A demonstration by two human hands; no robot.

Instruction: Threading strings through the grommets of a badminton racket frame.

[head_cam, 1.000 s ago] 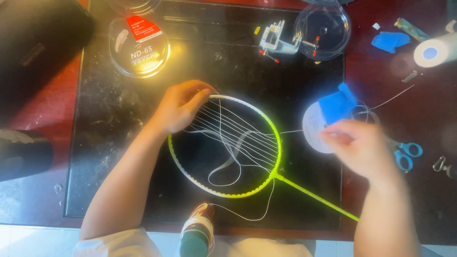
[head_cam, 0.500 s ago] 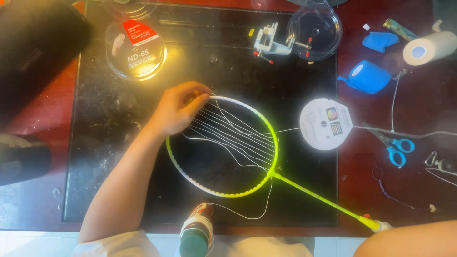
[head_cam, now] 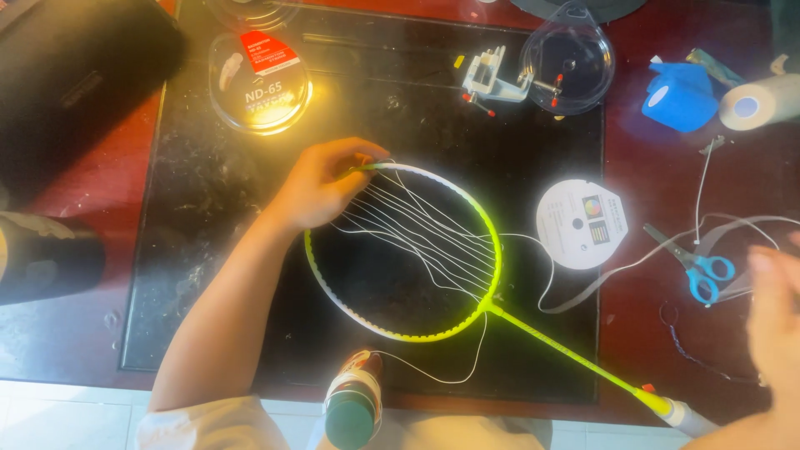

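Pinching the top rim of the yellow-green badminton racket (head_cam: 492,250) with closed fingers, the left hand (head_cam: 321,183) steadies its frame, while the blurred right hand (head_cam: 775,312), grip unclear, hovers beside white string (head_cam: 617,271) and blue-handled scissors (head_cam: 704,273).

This is a small racket-stringing workbench, likely a repair shop or hobby corner. A scuffed black mat (head_cam: 208,192) covers a red table (head_cam: 667,167), strewn with trade gear: a half-strung racket (head_cam: 492,250), string reels (head_cam: 260,79), a white clamp (head_cam: 492,75), blue scissors (head_cam: 704,271), blue grip tape (head_cam: 679,96) and a white roll (head_cam: 758,102).
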